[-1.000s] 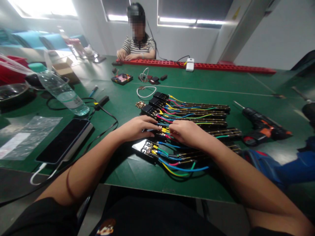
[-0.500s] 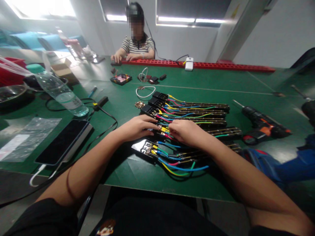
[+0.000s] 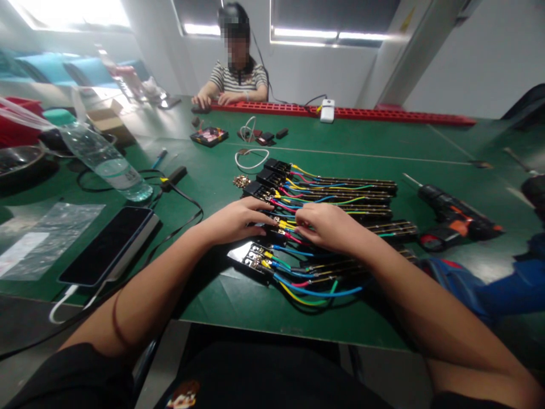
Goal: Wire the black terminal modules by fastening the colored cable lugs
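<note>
Nearest, at the lower centre of the frame, lies one black terminal block (image 3: pixel 251 260), its blue, yellow, green and red wires (image 3: pixel 326 293) trailing right. It is the front one of a row of at least five wired units (image 3: pixel 259 190) (the hands hide part, so the count may run higher) stacked back to mid-frame.

Two hands work over that row. The left hand (image 3: pixel 247 218), just left of centre, has its thumb and fingers spread apart at a block's end; whether it grips the block I cannot tell. The right hand (image 3: pixel 323 224), just right of centre, is curled narrow over the wires; whether a wire is pinched there is hidden.

At lower right sits one blue tool (image 3: pixel 460 289). Lower left has one clear bag (image 3: pixel 63 233) and one phone (image 3: pixel 108 244) with a white cable plugged in. Beyond, one black-and-orange drill (image 3: pixel 451 210) lies at right, one green-capped bottle (image 3: pixel 110 162) at left, and one heap of small brass-coloured parts (image 3: pixel 241 181) near centre.

Farther up come one shallow tray (image 3: pixel 208 136), one long red strip (image 3: pixel 361 113) and one seated person (image 3: pixel 240 82), both hands by the strip.
</note>
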`<state>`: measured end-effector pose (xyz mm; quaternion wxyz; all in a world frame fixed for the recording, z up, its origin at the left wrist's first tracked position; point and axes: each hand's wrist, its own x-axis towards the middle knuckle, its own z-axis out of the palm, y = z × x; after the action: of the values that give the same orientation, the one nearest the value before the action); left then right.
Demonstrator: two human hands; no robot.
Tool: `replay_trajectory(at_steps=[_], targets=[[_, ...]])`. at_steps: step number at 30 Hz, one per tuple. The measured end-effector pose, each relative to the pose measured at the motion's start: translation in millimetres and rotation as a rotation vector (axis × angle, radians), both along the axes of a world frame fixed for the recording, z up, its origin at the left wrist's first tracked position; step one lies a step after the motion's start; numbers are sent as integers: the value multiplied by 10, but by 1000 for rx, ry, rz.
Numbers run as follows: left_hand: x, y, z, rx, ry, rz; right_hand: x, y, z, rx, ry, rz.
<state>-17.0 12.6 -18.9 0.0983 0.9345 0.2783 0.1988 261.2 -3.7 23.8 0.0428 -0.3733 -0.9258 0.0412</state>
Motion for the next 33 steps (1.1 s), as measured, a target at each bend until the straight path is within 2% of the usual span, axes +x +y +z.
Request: replay_trajectory(at_steps=[8,11,13,17,18,20,23,28,33], targets=[[20,5,25,12,-28,-24,-15,-12,2,1,-4,-11],[24,-24,54,19,-82,19,-31,-28,7,-3,-3,-11],[-2,-18,50,55,-164,153,-39,-34,0,7,5,-9],[-140,94,-46,163,-317,678,-44,-39,-36,37,38,6],[-182,129,-82,153,-261,772,-43,-39,-47,46,48,8],[-248,182,-147,78,-33,867,-38,-36,-69,63,70,10],[-265,196,-205,2,222,897,-25,-29,-102,93,104,-6],[-163,184,-190,-2,330,938,-15,-26,-147,114,108,-48],[-150,278,-186,-80,359,997,-19,-30,-175,121,83,-81]])
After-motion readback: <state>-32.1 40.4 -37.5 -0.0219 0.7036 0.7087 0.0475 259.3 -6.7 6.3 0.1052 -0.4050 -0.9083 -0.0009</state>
